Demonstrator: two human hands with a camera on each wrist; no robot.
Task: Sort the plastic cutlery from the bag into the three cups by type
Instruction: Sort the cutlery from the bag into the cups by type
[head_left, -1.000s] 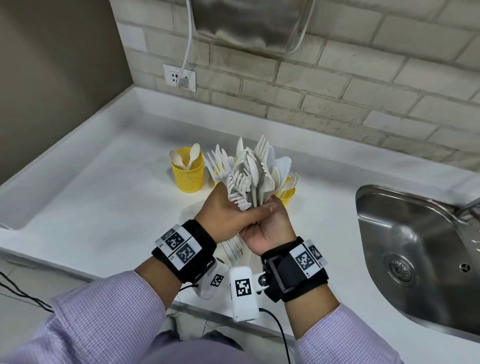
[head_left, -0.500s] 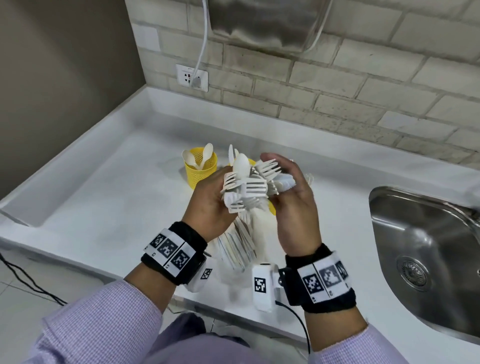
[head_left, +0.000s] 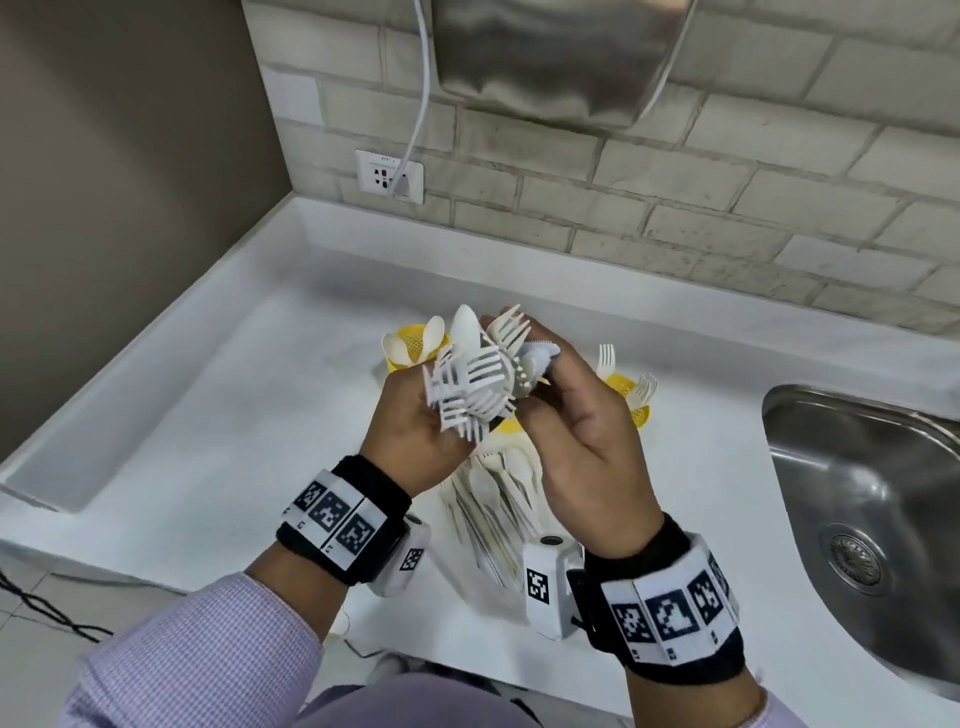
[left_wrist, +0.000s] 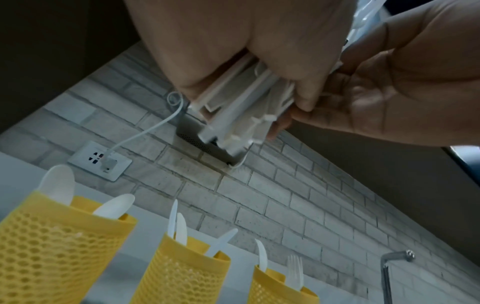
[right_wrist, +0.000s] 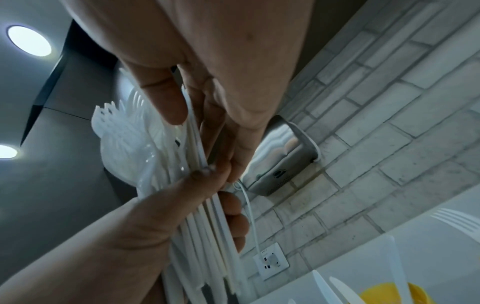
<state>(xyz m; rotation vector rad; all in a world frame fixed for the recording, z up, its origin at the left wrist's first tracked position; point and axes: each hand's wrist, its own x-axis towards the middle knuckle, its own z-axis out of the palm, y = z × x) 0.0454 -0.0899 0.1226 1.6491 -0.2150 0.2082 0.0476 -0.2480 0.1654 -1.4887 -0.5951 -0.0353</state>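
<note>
My left hand (head_left: 410, 431) grips a bundle of white plastic cutlery (head_left: 470, 384), mostly forks, by the handles above the counter. Its fork heads fan out toward me. My right hand (head_left: 576, 426) reaches in from the right, and its thumb and fingers pinch a few pieces of the bundle (right_wrist: 124, 139). Three yellow mesh cups stand behind: the left cup (left_wrist: 52, 246) holds spoons, the middle cup (left_wrist: 182, 267) knives, the right cup (left_wrist: 275, 288) a fork and another piece. The clear bag (head_left: 498, 509) with more cutlery lies on the counter under my hands.
A steel sink (head_left: 857, 493) is set into the white counter (head_left: 208, 415) at the right. A raised rim runs along the counter's left and back. On the brick wall hang a socket (head_left: 389, 176) and a metal dryer (head_left: 550, 57) with a cable.
The bundle tipped from upright to heads facing me. My right hand left the handles below and came up on the bundle's right side, fingers at the heads.
</note>
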